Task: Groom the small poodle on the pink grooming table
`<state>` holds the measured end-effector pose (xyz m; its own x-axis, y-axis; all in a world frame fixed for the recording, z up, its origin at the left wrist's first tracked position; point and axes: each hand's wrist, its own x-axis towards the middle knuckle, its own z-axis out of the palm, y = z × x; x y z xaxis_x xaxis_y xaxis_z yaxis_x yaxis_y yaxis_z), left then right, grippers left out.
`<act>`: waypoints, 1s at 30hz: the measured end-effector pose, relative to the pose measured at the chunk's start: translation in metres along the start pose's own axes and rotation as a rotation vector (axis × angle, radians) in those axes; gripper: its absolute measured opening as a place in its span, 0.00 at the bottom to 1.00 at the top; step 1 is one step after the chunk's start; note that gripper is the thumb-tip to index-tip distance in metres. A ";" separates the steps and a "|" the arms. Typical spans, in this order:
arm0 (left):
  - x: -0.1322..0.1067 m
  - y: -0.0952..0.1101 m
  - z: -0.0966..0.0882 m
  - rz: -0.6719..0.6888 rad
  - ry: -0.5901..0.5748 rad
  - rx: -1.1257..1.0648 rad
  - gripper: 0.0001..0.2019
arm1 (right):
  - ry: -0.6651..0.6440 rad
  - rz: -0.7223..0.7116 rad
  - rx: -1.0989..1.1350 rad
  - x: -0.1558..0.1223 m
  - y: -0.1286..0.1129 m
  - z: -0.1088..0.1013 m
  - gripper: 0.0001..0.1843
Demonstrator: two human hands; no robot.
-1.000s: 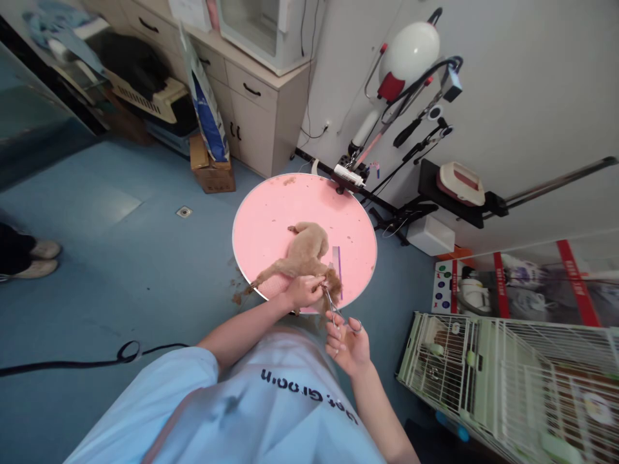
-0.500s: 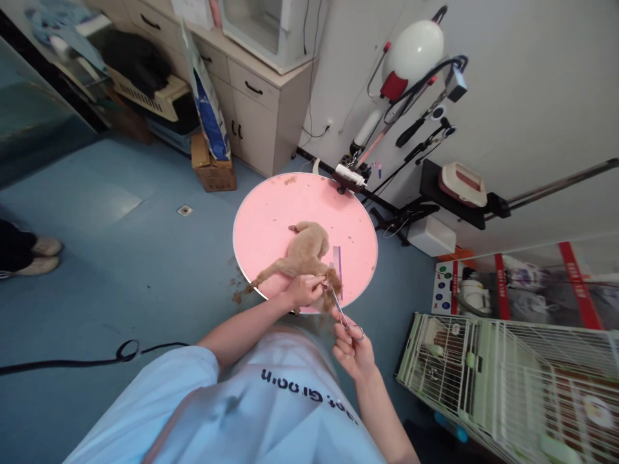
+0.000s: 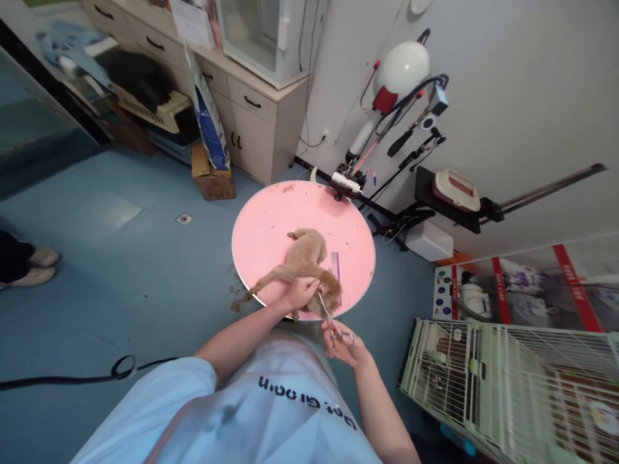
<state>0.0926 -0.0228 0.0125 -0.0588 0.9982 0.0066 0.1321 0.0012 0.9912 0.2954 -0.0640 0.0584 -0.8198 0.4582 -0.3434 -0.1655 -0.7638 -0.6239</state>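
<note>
A small tan curly dog (image 3: 302, 258) lies on a round pink grooming table (image 3: 271, 219). My left hand (image 3: 300, 291) is closed on the dog's fur near its head, at the table's near edge. My right hand (image 3: 342, 343) grips a pair of scissors (image 3: 327, 314) by the finger rings, blades pointing up toward the fur beside my left hand. A purple comb (image 3: 336, 267) lies on the table just right of the dog.
Fur clippings (image 3: 236, 305) lie on the blue floor left of the table. A dryer stand (image 3: 396, 77) rises behind the table, a wire cage (image 3: 507, 380) stands at right, cabinets (image 3: 251, 109) at the back. Another person's shoes (image 3: 31, 265) show at far left. A black cable (image 3: 120, 368) crosses the floor.
My right hand with the scissors shifted slightly left and closer to the dog's head. The view tilted a little; my left hand kept its hold on the fur.
</note>
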 end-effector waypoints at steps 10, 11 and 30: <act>0.000 0.010 -0.004 0.144 -0.033 0.132 0.15 | 0.119 0.025 0.135 -0.015 -0.016 0.042 0.20; 0.000 0.009 -0.003 0.162 -0.034 0.135 0.14 | 0.113 0.016 0.173 -0.012 -0.016 0.043 0.20; 0.002 -0.004 -0.002 0.239 -0.015 0.237 0.12 | 0.192 -0.004 0.206 -0.014 -0.018 0.050 0.18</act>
<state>0.0902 -0.0209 0.0089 0.0161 0.9728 0.2311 0.3670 -0.2208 0.9037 0.2822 -0.0792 0.1093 -0.7032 0.5241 -0.4805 -0.2922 -0.8291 -0.4767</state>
